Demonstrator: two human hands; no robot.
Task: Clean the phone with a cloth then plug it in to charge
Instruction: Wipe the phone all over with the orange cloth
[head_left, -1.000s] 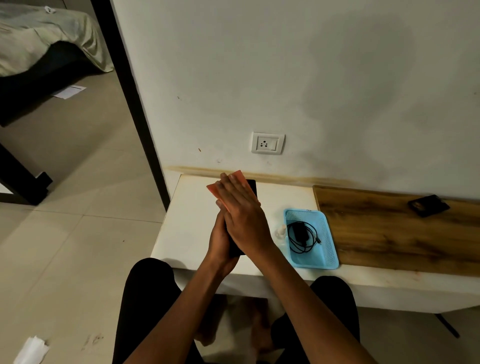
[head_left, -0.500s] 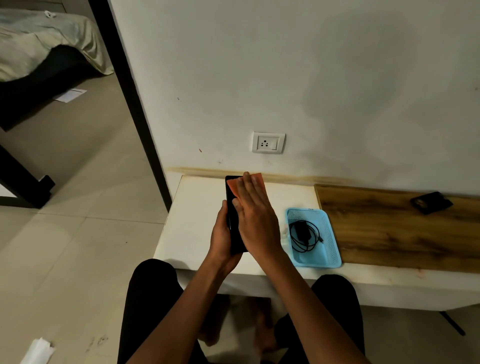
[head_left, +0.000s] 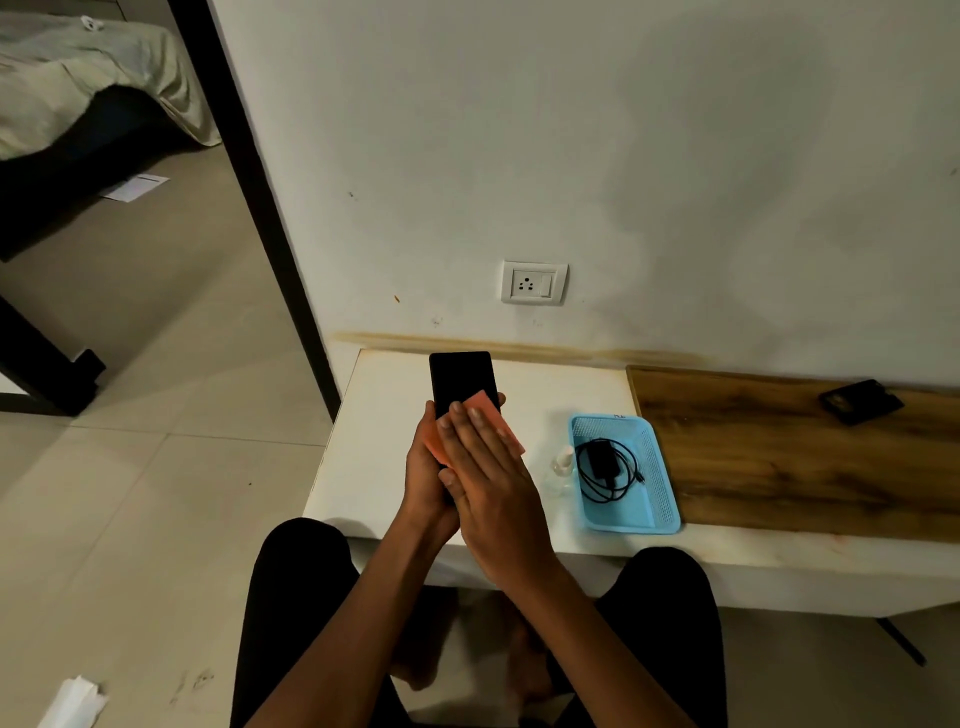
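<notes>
A: Where's the phone (head_left: 461, 382)?
B: Above the white table (head_left: 374, 415), gripped upright in the left hand (head_left: 423, 470).
A: The right hand (head_left: 488, 478)?
B: Flat fingers pressing the orange cloth (head_left: 485, 415) on its lower screen. 1 charger (head_left: 605, 465), probably, lies in the blue basket (head_left: 660, 499).

— Where is everything?
— The phone (head_left: 461, 382) is over the worktop (head_left: 374, 447), my left hand (head_left: 427, 480) under it, my right hand (head_left: 491, 486) on the cloth (head_left: 488, 415) on top.
— And the charger (head_left: 605, 464)?
— In the basket (head_left: 657, 499) to my right, a small bottle (head_left: 563, 461) just beside it; the socket (head_left: 534, 282) is on the wall behind.
</notes>
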